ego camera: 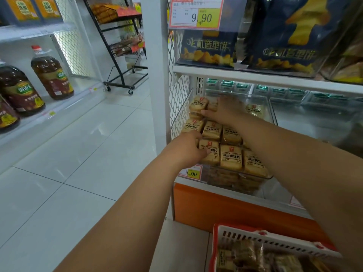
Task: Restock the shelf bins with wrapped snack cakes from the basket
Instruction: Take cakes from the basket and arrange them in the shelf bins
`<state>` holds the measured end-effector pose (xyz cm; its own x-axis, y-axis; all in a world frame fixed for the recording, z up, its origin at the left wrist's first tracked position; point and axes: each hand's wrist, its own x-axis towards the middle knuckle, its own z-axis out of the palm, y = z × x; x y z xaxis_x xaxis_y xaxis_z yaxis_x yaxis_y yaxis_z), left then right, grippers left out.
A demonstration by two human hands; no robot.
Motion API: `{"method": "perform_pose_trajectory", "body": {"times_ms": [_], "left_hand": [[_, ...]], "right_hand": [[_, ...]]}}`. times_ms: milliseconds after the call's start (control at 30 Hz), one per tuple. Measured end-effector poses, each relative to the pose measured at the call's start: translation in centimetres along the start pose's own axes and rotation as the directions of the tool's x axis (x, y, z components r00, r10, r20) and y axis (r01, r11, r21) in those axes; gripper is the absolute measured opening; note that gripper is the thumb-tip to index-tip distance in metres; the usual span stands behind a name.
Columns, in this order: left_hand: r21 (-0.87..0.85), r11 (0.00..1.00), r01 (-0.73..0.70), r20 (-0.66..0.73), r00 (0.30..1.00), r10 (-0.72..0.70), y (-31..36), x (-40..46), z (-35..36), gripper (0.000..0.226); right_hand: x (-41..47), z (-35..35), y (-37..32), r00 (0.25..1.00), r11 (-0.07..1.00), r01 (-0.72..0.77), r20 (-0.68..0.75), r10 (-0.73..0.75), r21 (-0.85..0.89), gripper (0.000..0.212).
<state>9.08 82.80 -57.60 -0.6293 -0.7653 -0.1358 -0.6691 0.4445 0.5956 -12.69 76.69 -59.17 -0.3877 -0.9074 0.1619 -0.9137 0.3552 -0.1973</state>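
Both hands reach into the clear shelf bin (261, 174) full of snack cakes (230, 157). The left hand (188, 148) grips a front-row cake; the right hand (225, 112), blurred, lies open on the back cakes. The basket (275, 242) sits below with more.

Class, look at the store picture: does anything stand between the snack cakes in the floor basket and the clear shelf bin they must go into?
Nothing visible blocks the way. The basket sits below the open-topped bin; only both arms cross that space, left hand and right hand already on packs.
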Motion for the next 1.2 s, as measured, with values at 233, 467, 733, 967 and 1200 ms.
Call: {"method": "perform_pose_trajectory", "body": {"times_ms": [233,467,733,967,1200], "left_hand": [[0.027,1.000,-0.005,-0.001,1.000,0.005,-0.2,0.3,0.4,0.061],[0.051,0.999,-0.007,0.000,1.000,0.007,-0.4,0.4,0.6,0.062],[0.093,0.996,-0.006,0.001,1.000,0.006,-0.5,0.7,0.8,0.061],[0.105,0.994,-0.014,-0.011,1.000,0.015,-0.7,0.8,1.1,0.063],[0.104,0.994,-0.032,-0.012,0.999,0.034,-1.0,1.1,1.3,0.061]], "right_hand": [[0.2,0.6,0.9,0.995,0.995,0.100,0.024,-0.100,-0.024,0.056],[0.5,1.0,1.1,0.997,0.997,0.075,0.024,-0.075,-0.029,0.037],[-0.3,1.1,-0.5,0.982,0.979,0.187,0.049,-0.183,-0.078,0.067],[-0.2,0.5,-1.2,0.991,0.968,0.131,0.049,-0.123,-0.212,0.061],[0.1,0.7,-2.8,0.997,0.956,0.041,0.073,-0.020,-0.289,0.062]]}}
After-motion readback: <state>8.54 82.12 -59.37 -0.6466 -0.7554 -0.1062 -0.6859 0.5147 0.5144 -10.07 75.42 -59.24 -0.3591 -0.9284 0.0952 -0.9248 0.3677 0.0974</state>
